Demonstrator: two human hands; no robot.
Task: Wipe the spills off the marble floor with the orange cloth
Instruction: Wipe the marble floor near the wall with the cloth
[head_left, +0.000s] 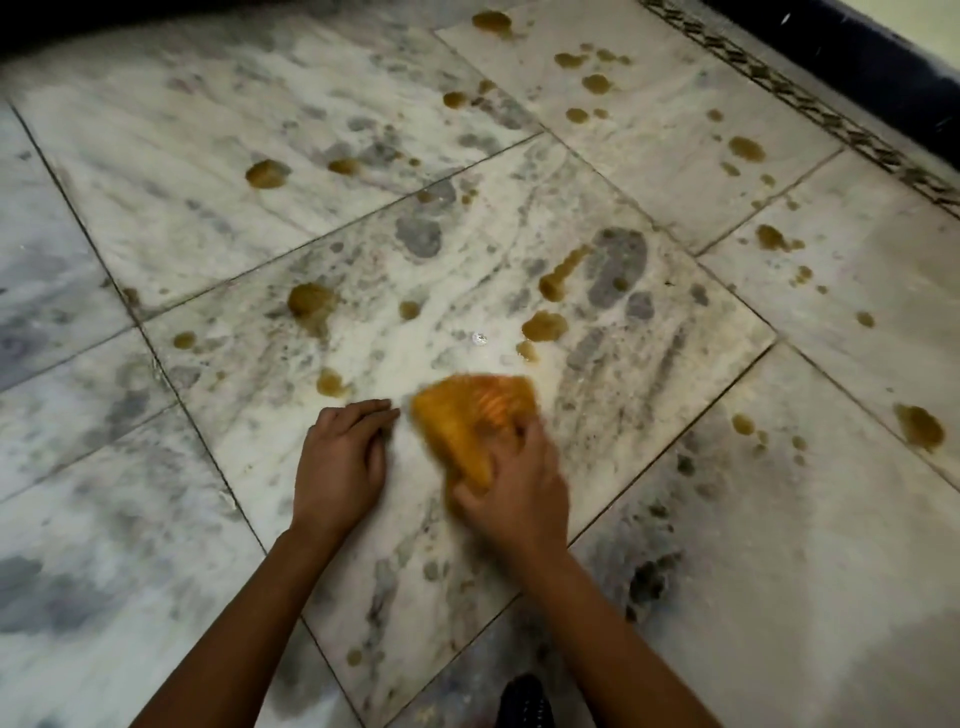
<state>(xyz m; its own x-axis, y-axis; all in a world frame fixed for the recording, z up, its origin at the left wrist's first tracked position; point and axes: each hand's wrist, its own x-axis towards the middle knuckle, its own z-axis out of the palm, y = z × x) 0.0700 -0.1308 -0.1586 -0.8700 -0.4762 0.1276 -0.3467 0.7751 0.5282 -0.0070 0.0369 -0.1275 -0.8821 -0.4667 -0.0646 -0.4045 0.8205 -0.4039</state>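
The orange cloth (470, 418) lies bunched on the marble floor (727, 519), blurred by motion, with my right hand (514, 488) gripping its near end. My left hand (340, 462) rests flat on the floor just left of the cloth, fingers together, holding nothing. Brown spills dot the tiles: a puddle (544, 326) just beyond the cloth, a small one (330, 383) beside my left fingertips, a larger one (310, 301) farther left, and several more toward the far right.
A dark wall base (857, 57) with a patterned border strip (810, 104) runs along the far right. A spill (919, 427) sits at the right edge. A dark object (523, 701) shows at the bottom between my arms.
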